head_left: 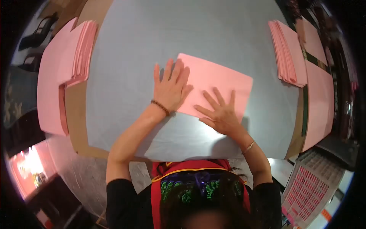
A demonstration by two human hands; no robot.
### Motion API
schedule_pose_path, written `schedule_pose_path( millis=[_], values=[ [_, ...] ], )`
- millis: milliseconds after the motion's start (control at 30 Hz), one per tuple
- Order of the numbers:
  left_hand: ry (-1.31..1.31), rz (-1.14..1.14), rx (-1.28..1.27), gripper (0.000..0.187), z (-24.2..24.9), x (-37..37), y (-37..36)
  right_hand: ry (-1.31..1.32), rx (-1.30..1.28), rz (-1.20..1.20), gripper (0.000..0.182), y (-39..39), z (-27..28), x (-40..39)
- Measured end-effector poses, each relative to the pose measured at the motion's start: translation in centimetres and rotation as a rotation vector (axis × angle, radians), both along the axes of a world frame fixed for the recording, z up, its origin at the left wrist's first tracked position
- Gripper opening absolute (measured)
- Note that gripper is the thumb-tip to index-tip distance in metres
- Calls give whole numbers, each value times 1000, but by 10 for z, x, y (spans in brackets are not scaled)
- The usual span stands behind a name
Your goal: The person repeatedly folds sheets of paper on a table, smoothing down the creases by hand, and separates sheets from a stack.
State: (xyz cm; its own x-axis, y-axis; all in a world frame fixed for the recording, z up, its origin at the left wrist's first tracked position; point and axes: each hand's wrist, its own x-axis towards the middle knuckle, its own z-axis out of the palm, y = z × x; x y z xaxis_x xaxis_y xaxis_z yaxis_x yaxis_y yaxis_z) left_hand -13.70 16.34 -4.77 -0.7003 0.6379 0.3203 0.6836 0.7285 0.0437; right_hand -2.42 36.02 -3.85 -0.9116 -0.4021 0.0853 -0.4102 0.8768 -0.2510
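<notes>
A flat pink folded sheet, perhaps paper or cloth, lies tilted on the grey-blue table covering. My left hand rests at the sheet's left edge, fingers stretched forward, a dark beaded bracelet on the wrist. Part of the sheet's left edge is hidden under that hand. My right hand lies with fingers spread on the lower right part of the sheet, its thumb side near the front edge. Neither hand grips anything.
Stacks of folded pink pieces stand at the table's left side and right side. Larger pink sheets lie farther out on the left and right. A pale plastic crate with pink contents sits at the lower right.
</notes>
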Motion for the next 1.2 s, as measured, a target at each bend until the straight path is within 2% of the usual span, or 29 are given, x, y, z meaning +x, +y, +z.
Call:
schedule_pose_path(
  millis=[67, 133, 200, 267, 333, 400, 467, 533, 600, 667, 733, 767, 867, 900, 967, 1000, 1100, 1200],
  values=[
    [-211, -81, 160, 48, 2, 9, 16, -12, -19, -43, 40, 4, -7, 3],
    [-206, -183, 140, 52, -5, -4, 21, -41, -14, -13, 42, 3, -14, 4],
    [-186, -189, 16, 54, -8, -20, 25, -56, -3, -19, 44, 2, -19, 5],
    [-192, -206, -3, 53, -8, -22, 25, 7, -32, -51, 48, 4, -22, 6],
    [-197, -214, -26, 53, -5, -20, 29, -98, -144, -50, 52, 5, -14, 5],
    [-248, -169, -72, 53, 2, -19, 30, -104, -216, -179, 57, 7, -3, -4],
    [-235, -177, -81, 54, 1, -19, 31, 32, -246, -374, 59, 4, 0, -21],
    [-221, -175, -96, 55, 0, -18, 31, 48, -223, -370, 60, 3, -3, -37],
    [-244, -167, -90, 57, -1, -19, 30, 121, -177, -268, 61, 4, -18, -44],
    [-249, -165, -114, 59, 0, -20, 30, 75, -116, -290, 64, 23, -23, -40],
    [-250, -167, -95, 59, -6, -20, 29, 21, -72, -559, 67, 51, -21, -32],
    [-211, -189, -68, 59, -11, -22, 28, 23, -4, -620, 69, 61, -22, -25],
    [-228, -164, -65, 59, -6, -19, 28, 9, 63, -724, 71, 79, -28, -9],
    [-196, -181, -33, 58, -8, -19, 29, -5, 43, -691, 71, 80, -28, -5],
    [-223, -157, -49, 59, -4, -20, 29, 54, 247, -791, 69, 77, -22, -12],
    [-242, -178, -52, 60, -2, -20, 28, 61, 230, -756, 69, 66, -17, -20],
    [-226, -165, -44, 61, -3, -19, 29, 207, 8, -377, 62, 35, -6, -39],
    [-230, -117, -105, 62, -14, -21, 29, 143, 17, -351, 57, 31, -22, -45]
  ],
)
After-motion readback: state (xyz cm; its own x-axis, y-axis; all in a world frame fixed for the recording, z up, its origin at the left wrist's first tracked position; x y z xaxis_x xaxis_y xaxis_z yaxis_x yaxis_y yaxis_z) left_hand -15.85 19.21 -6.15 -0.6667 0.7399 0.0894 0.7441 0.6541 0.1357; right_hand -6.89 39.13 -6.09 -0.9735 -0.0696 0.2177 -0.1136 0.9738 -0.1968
